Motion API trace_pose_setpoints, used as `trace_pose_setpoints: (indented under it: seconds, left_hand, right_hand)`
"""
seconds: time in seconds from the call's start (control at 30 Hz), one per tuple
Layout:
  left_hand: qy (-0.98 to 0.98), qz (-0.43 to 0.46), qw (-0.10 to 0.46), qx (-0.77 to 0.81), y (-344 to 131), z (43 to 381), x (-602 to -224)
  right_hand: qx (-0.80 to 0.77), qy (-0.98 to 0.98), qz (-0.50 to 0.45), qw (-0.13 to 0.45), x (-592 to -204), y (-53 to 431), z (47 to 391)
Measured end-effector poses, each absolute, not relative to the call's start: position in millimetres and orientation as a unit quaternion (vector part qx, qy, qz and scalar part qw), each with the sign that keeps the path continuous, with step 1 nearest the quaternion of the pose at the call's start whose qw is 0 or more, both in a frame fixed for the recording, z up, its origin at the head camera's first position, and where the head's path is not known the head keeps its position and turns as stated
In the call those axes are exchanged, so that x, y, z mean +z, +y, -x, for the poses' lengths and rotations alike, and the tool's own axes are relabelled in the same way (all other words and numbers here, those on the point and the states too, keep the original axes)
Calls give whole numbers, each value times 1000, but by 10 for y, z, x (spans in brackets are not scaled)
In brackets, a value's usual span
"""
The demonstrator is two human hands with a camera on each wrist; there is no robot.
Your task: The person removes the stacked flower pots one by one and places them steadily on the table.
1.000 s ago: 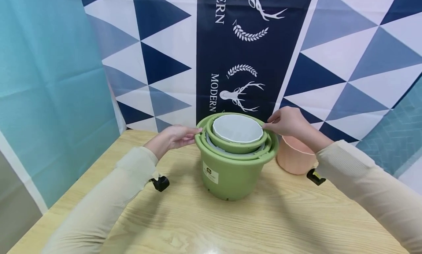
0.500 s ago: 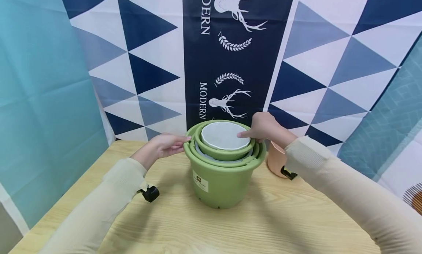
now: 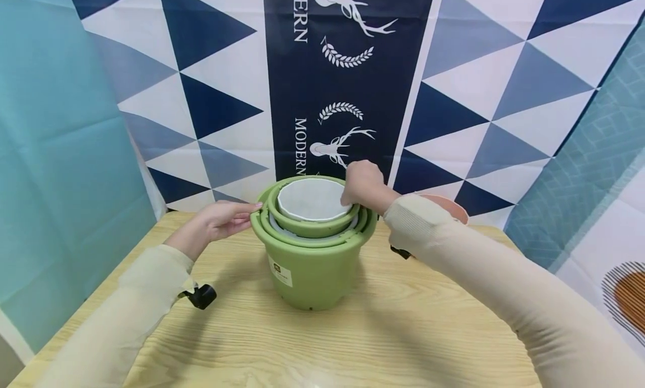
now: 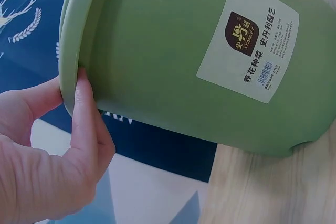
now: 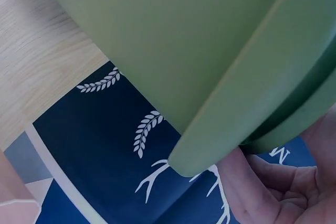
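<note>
While left hand [image 3: 215, 221] pinches rim of large green pot [image 3: 309, 276] on its left side, right hand [image 3: 364, 183] seems to grip smaller green pot [image 3: 308, 229] nested inside, at right; whether white pot [image 3: 308, 200] within is caught too, cannot tell. Large green pot upright on table [image 3: 312, 349], peach pot [image 3: 452, 207] to its right. Step in hand: apparently handling nest by rims; next move likely calls for steady left pinch, even right grip.

Big pot [image 3: 312, 273] sits on the table [image 3: 312, 343] toward the far edge, smaller pots [image 3: 309, 200] nested in it, left hand [image 3: 220, 220] on its left rim, right hand [image 3: 364, 182] at the right. Other pot [image 3: 447, 205] is by the far right corner, cloth [image 3: 347, 80] behind it all.
</note>
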State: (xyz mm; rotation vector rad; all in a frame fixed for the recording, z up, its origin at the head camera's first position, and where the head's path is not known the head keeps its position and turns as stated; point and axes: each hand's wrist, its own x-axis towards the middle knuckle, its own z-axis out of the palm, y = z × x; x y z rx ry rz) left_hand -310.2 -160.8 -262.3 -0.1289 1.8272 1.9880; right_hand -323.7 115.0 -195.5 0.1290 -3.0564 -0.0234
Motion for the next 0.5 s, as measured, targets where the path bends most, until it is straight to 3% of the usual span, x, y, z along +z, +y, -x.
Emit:
trace_pose_setpoints:
  seconds: [0.5]
  left_hand:
    - [652, 54, 230, 721, -1924, 3073, -2570]
  right_hand:
    - [-31, -997, -33, 56, -2012, 727, 3355]
